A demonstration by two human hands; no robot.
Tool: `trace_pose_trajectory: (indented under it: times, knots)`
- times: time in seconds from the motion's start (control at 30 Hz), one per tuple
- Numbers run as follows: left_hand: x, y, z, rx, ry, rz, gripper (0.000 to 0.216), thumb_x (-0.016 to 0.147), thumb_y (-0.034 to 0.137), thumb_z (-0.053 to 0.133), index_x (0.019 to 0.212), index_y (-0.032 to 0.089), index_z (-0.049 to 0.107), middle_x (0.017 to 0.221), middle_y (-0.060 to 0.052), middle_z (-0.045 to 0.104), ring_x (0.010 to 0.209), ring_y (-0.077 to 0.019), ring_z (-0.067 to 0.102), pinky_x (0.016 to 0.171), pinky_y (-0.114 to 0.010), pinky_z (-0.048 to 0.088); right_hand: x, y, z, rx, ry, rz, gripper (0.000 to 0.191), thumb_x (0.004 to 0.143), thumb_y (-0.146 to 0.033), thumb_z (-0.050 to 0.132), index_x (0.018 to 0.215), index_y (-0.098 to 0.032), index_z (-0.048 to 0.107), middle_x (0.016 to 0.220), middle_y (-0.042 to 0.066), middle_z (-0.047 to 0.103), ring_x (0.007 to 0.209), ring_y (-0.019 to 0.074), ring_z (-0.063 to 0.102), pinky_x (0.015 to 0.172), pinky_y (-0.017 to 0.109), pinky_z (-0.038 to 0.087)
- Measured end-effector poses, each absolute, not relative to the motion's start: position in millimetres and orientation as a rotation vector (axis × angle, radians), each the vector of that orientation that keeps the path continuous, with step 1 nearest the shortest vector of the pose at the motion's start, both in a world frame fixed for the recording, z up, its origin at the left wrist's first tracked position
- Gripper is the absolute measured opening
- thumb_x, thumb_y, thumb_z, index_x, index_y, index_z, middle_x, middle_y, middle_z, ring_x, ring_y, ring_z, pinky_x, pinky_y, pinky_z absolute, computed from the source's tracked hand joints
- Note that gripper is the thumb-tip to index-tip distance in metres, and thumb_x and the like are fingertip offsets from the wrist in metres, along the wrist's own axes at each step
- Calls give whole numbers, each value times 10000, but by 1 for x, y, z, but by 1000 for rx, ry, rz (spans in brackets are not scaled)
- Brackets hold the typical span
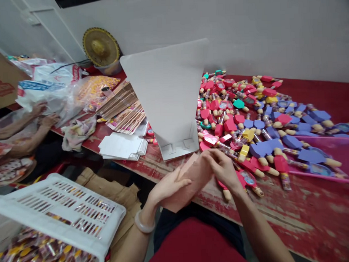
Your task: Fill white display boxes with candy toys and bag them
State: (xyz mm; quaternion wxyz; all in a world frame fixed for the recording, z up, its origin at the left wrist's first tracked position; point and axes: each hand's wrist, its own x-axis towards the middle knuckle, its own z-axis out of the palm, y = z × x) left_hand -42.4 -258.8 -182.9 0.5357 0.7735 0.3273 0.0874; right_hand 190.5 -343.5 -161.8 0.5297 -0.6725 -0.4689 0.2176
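Holding a pinkish-brown card pc [181,197] low at the tbl edge, both hands are working in front of the person's red top [195,245]. L hand [168,186] is gripping the card's L side, thumb lying over the near face, wrist wearing a pale bangle [144,226]. R hand [223,167] is pinching the upper R edge betw thumb & curled fingers. Card is tilting up toward the R, partly hidden by the hands.

Just beyond, a tall white box [170,96] is standing on the worn red tbl [294,214], open side facing the person, base tabs showing inside. To its L, white card blanks [120,146] are lying stacked near the edge; brown printed cards [119,100] are leaning in rows behind. A crumpled cloth [78,132] is sitting next to them. To the R, a big heap of toy pcs [231,125] is spreading out, mostly red & blue w/ some yellow & green, a few lying in a pink tray [339,152] at far R.

Lower L, a white slotted basket [111,237] is holding lots of small wrapped pcs [41,250], w/ torn brown cardboard [116,194] showing beside it. Far L, a co-worker's hands [49,121] are resting at clear plastic bags [66,98]; exact grip can't tell.
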Motion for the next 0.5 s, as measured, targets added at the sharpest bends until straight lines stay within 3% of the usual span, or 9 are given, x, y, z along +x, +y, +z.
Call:
trace_pose_trajectory:
  times: [0.1,0.2,0.27,0.37,0.5]
  knots:
    - [-47,-256,-206,1780,1317,613,861,792,549,756,1505,178,448,1535,-206,492,1482,-392,386,1218,-594,273,192,-345,-176,-1508,-643,458,446,878,-557,680,1137,-205,592,914,42,687,794,207,640,724,328,507]
    - [-45,-251,-218,1426,1345,784,958,741,535,796,1503,117,392,1465,-241,548,1376,-360,528,1151,-540,412,191,-340,-188,-1466,-515,435,473,888,-593,643,1152,-216,536,944,37,655,808,203,620,742,334,500]
    - [-41,-245,-212,1257,1189,749,899,715,559,807,1422,106,488,1376,-222,626,1251,-338,630,1072,-492,502,189,-332,-188,-1537,-634,343,383,951,-591,549,1029,-217,572,968,44,628,886,212,600,831,360,485]
    - [-40,-229,-190,1321,1051,691,677,727,593,786,1205,128,669,1256,-174,702,1170,-332,671,1040,-471,528,191,-313,-180,-1616,-898,150,408,1004,-568,447,873,-213,600,985,60,597,974,231,562,923,383,441]
    - [-47,-199,-179,1805,1347,792,603,704,553,825,1133,149,699,1226,-177,674,1198,-353,636,1076,-499,483,203,-283,-180,-1627,-1056,327,480,978,-618,438,794,-209,606,830,42,609,828,218,554,801,345,445]
